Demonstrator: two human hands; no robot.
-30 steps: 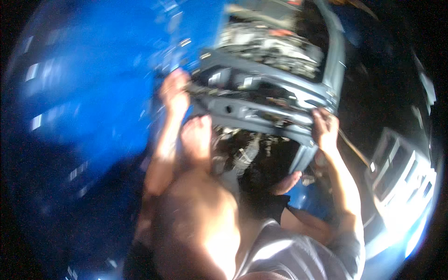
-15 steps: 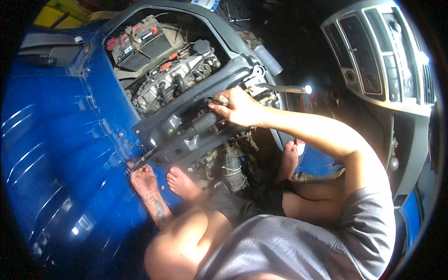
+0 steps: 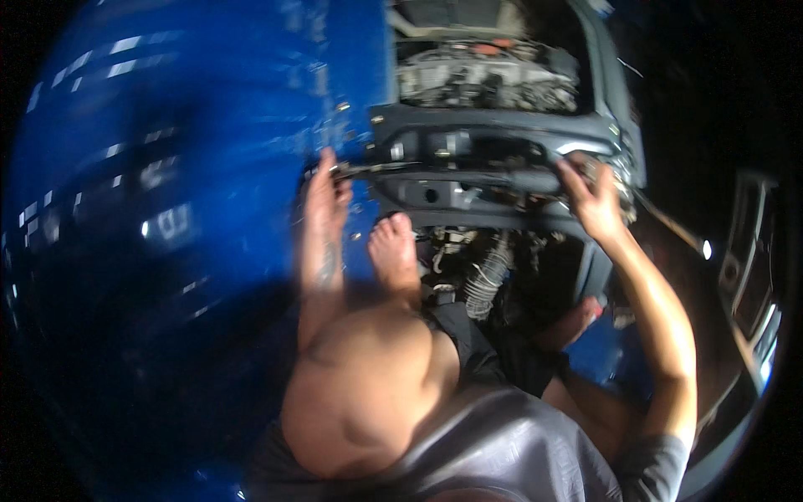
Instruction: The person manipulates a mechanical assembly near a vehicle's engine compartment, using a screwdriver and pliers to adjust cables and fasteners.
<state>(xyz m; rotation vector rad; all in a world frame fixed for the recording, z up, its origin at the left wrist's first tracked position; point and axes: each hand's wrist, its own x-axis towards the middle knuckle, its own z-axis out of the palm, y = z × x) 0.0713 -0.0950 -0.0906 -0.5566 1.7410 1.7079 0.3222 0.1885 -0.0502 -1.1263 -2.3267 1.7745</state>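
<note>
A long dark shaft with a thick grey sleeve (image 3: 535,180) lies almost level across my view, above a grey metal crossmember (image 3: 481,199). My left hand (image 3: 324,188), over the blue floor, is closed around its thin, jointed left end. At the other end, my right hand (image 3: 595,197) grips the thick metal part, its fingers partly hidden behind the shaft. Motion blur softens the shaft's details.
Beyond the crossmember is an open engine bay with an engine (image 3: 489,79). Blue ribbed sheet metal (image 3: 192,151) spreads leftward. A ribbed hose (image 3: 488,280) runs below, between my bare feet. A grey dashboard panel (image 3: 744,243) stands at the right.
My view has turned and swung left, so the engine bay appears higher and farther right. The shaft, slanted before, now looks nearly level, with both hands still on its ends.
</note>
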